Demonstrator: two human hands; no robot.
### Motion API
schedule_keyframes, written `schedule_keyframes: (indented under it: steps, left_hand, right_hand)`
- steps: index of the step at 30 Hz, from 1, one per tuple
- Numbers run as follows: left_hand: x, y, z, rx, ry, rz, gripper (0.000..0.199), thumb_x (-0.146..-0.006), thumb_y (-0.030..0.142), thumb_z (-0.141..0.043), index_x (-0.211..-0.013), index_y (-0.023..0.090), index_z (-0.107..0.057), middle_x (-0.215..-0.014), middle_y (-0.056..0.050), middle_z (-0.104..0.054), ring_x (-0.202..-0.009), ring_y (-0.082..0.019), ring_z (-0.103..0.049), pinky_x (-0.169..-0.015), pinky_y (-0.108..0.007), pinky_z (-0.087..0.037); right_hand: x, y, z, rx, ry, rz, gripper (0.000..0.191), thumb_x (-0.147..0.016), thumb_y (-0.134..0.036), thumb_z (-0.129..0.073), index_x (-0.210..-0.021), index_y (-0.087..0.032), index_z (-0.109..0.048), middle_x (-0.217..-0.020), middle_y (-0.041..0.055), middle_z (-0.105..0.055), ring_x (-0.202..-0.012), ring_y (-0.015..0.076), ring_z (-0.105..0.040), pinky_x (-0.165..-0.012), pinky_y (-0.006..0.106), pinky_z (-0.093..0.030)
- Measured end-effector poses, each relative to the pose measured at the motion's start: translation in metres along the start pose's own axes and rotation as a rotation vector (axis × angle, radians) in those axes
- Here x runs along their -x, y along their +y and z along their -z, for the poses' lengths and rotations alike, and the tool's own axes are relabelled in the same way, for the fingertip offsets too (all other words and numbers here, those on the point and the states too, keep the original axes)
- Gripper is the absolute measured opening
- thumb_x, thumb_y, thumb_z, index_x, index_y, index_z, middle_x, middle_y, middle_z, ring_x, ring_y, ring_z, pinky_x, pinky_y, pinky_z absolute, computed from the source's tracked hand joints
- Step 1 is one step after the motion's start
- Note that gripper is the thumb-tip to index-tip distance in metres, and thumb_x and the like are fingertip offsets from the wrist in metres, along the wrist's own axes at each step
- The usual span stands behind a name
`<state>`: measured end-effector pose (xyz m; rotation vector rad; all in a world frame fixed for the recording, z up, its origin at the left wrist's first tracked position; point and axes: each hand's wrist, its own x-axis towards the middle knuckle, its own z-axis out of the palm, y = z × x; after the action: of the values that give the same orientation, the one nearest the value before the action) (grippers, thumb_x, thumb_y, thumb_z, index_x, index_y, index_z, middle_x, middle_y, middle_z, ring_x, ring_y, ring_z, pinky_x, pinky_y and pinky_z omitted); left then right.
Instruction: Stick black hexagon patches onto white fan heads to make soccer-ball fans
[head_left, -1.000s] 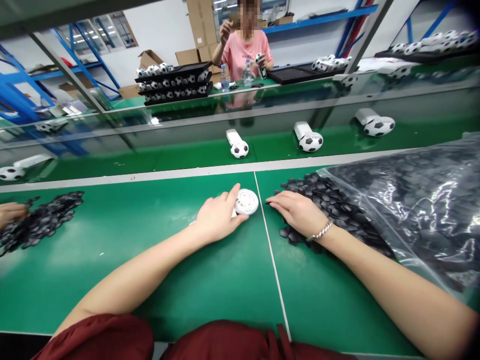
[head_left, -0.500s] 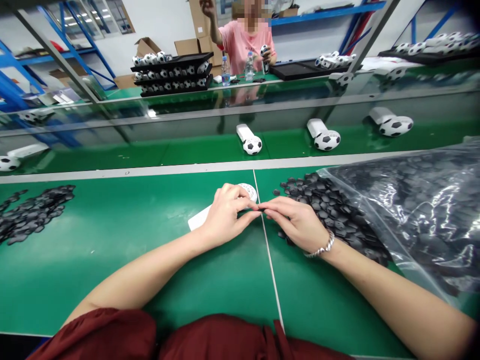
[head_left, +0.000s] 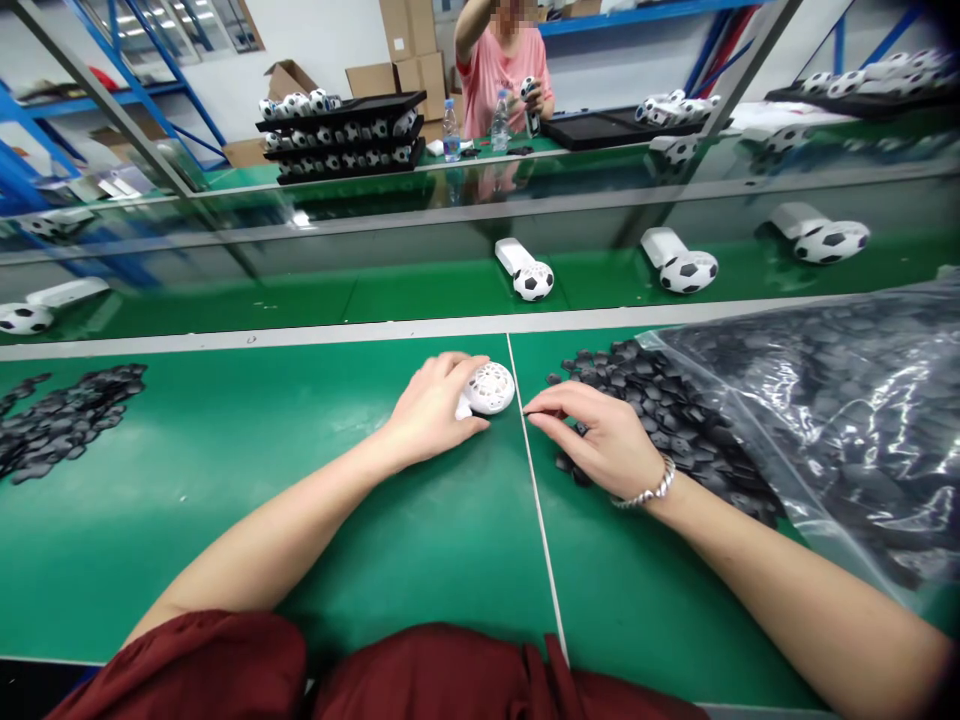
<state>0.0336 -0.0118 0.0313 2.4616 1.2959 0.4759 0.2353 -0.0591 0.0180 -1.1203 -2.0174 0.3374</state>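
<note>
A white device with a round, patterned head (head_left: 491,388) lies on the green table, left of the thin white line. My left hand (head_left: 435,410) is wrapped round its body, covering most of it, with the thumb on the near side. Just right of the line, my right hand (head_left: 592,430) pinches a small black piece (head_left: 527,412) between thumb and fingertips. Behind and beside that hand spreads a pile of black pieces (head_left: 675,420). The two hands are apart.
A clear plastic bag of black pieces (head_left: 840,420) covers the right side. More black pieces (head_left: 71,420) lie far left. Beyond the table's white edge strip (head_left: 300,339), football-patterned devices (head_left: 534,280) sit on a green belt. Across it, a person (head_left: 510,75) stands near stacked trays (head_left: 345,135).
My left hand has moved left, away from my right fingertips, and now holds the white device. The devices on the belt have shifted right. The person opposite has moved an arm.
</note>
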Motion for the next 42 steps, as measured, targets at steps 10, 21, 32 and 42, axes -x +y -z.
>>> schedule_keyframes:
  steps: [10, 21, 32, 42]
  left_hand:
    - [0.006, 0.010, -0.002, 0.055, -0.156, 0.021, 0.065, -0.072, 0.036, -0.059, -0.131, 0.028, -0.030, -0.124, -0.005, -0.043, -0.102, -0.024, -0.053, -0.085, -0.035, -0.046]
    - [0.004, 0.015, -0.001, 0.033, -0.202, 0.006, 0.071, -0.069, 0.053, -0.059, -0.129, 0.024, -0.035, -0.116, -0.006, -0.050, -0.098, -0.025, -0.055, -0.080, -0.038, -0.047]
    - [0.003, 0.016, -0.004, 0.042, -0.136, -0.027, 0.054, -0.069, 0.044, -0.060, -0.117, 0.025, -0.044, -0.107, -0.003, -0.053, -0.093, -0.023, -0.056, -0.078, -0.036, -0.047]
    - [0.004, 0.008, -0.003, -0.017, -0.170, -0.042, 0.061, -0.066, 0.024, -0.057, -0.124, 0.022, -0.038, -0.123, -0.004, -0.051, -0.105, -0.024, -0.053, -0.085, -0.036, -0.044]
  right_hand:
    - [0.005, 0.002, -0.008, -0.011, -0.064, 0.007, 0.010, -0.082, -0.020, -0.053, -0.085, -0.019, -0.062, -0.082, 0.0043, -0.064, -0.080, 0.0146, -0.058, -0.074, 0.029, -0.047]
    - [0.006, 0.001, -0.018, -0.049, -0.021, -0.051, 0.004, -0.075, -0.022, -0.061, -0.075, -0.020, -0.057, -0.096, 0.0068, -0.053, -0.097, 0.0214, -0.051, -0.083, 0.039, -0.045]
    - [0.007, 0.006, -0.025, -0.303, -0.141, -0.237, 0.040, -0.075, -0.023, -0.060, -0.112, -0.022, -0.043, -0.109, 0.0064, -0.057, -0.099, 0.0193, -0.057, -0.085, 0.037, -0.050]
    - [-0.010, 0.051, 0.004, 0.224, 0.055, -0.213, 0.016, -0.081, -0.023, -0.054, -0.093, -0.017, -0.062, -0.093, 0.0085, -0.063, -0.086, 0.0209, -0.058, -0.074, 0.037, -0.049]
